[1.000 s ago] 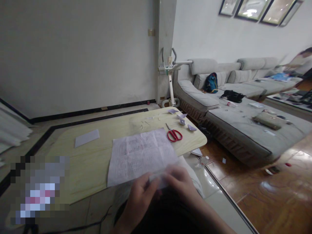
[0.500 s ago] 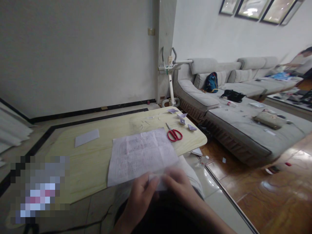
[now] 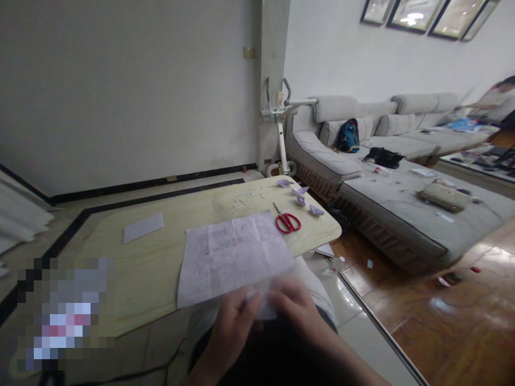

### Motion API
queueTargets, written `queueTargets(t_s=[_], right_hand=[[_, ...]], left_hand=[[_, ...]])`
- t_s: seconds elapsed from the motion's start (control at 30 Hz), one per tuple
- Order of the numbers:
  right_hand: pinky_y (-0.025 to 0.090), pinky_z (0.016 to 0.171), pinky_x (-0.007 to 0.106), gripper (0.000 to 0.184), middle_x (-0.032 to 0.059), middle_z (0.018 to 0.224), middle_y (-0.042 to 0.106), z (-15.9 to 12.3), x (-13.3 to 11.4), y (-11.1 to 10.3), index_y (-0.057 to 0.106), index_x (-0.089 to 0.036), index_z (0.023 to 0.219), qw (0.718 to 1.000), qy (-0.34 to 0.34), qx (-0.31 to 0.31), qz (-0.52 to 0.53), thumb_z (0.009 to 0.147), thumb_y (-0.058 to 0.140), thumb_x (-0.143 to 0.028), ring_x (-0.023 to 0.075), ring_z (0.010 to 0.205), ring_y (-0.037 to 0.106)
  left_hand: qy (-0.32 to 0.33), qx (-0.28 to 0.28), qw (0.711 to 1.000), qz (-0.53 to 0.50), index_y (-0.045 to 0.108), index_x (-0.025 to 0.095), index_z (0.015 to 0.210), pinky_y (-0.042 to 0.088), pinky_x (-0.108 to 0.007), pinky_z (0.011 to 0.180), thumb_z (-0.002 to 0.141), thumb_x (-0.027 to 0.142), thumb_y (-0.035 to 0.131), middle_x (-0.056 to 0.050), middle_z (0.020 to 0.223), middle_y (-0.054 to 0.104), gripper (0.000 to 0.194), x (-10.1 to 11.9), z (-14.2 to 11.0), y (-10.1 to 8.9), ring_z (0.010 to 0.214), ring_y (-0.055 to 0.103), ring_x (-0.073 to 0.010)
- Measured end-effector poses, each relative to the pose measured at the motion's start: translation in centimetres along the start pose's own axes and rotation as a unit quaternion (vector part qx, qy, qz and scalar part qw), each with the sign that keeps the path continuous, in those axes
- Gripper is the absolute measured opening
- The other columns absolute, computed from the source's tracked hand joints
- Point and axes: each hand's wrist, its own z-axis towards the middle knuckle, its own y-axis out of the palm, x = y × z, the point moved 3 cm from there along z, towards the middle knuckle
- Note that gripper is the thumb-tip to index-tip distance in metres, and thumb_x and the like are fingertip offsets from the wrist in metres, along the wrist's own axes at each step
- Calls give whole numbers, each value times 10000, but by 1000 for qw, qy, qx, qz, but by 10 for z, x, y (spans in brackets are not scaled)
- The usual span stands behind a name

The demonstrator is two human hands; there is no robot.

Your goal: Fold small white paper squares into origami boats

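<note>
Just past the table's near edge, above my lap, my left hand (image 3: 237, 316) pinches a small white piece of paper (image 3: 267, 310) between thumb and fingers. My right hand (image 3: 295, 300), somewhat blurred, is closed at the paper's other side. The fingers hide much of this piece. Beyond my hands a large creased printed sheet (image 3: 233, 252) lies flat on the wooden table (image 3: 148, 273). Red-handled scissors (image 3: 287, 221) rest at the sheet's right corner. Several small folded purple paper pieces (image 3: 300, 199) stand near the table's far right end.
A blank white paper stack or sheet (image 3: 144, 227) lies at the table's left. Thin paper scraps (image 3: 240, 202) are scattered near the back edge. A grey sofa (image 3: 402, 209) with bags stands at the right, and another person (image 3: 501, 104) sits far right. Pixelated blur covers the lower left.
My right hand has shifted slightly at the paper, and a bit more of the small white piece shows between my hands. The things on the table have stayed put.
</note>
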Motion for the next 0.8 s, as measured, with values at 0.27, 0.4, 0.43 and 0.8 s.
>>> queueTargets(t_s=[0.27,0.4,0.43,0.8], right_hand=[[329,582,257,277,-35,579,424,-2,-12,0,425,-187,571,976,-128,57,-165,808,528,-286,124,583,403],[334,548,238,262,-40,584,408,0,-6,2,447,-184,582,996,-9,-47,-69,794,533,-313,120,583,395],[332,542,232,269,-42,581,402,-1,-6,2,448,-183,578,997,6,-67,-44,792,540,-317,117,579,390],[352,546,235,399,-22,580,461,1,-6,-1,545,-160,595,999,0,-38,-29,836,562,-477,123,579,429]], left_hand=[[33,59,995,79,493,203,581,420,-199,501,852,368,471,34,542,488,318,4,6,0,547,499,-135],[57,2,996,71,458,206,562,408,-195,505,868,380,461,45,521,441,352,3,4,0,522,482,-124],[55,-3,996,66,449,206,552,407,-195,509,864,381,474,46,520,433,359,2,3,0,524,478,-123],[-43,-68,997,-1,627,174,677,436,-213,530,835,416,592,13,565,594,291,3,4,-1,548,548,-141]])
